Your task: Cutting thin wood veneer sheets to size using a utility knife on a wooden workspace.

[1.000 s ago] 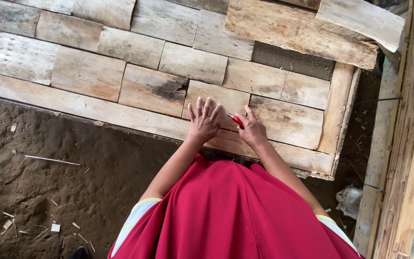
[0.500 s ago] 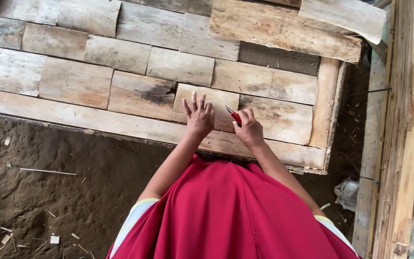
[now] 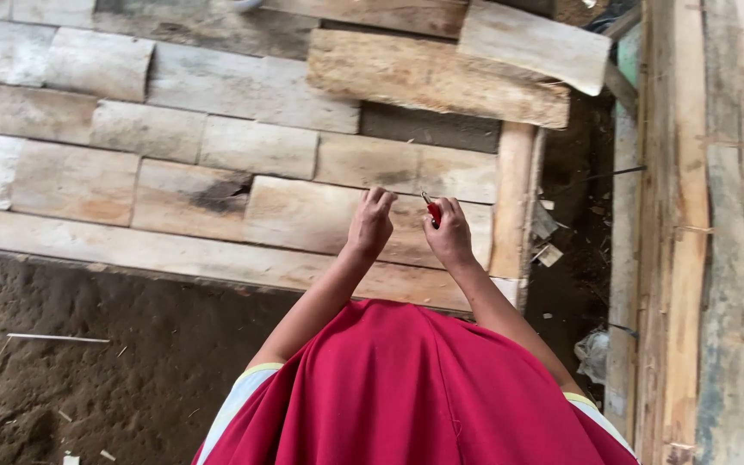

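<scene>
My right hand is closed around a small red-handled tool whose thin metal tip points up and left. My left hand hovers just left of it, fingers curled in toward the tool's tip; whether it pinches anything is too small to tell. Both hands are over a panel of short pale wooden boards laid in rows on a wooden frame. My red shirt fills the lower middle of the view.
Two loose planks lie across the panel's far right corner. Dark soil with wood chips spreads at lower left. Long upright timbers run along the right, with a littered gap between them and the panel.
My left hand's fingers, spread flat on the boards a second ago, have lifted and curled toward the tool. The view has shifted so both hands sit higher and more to the right.
</scene>
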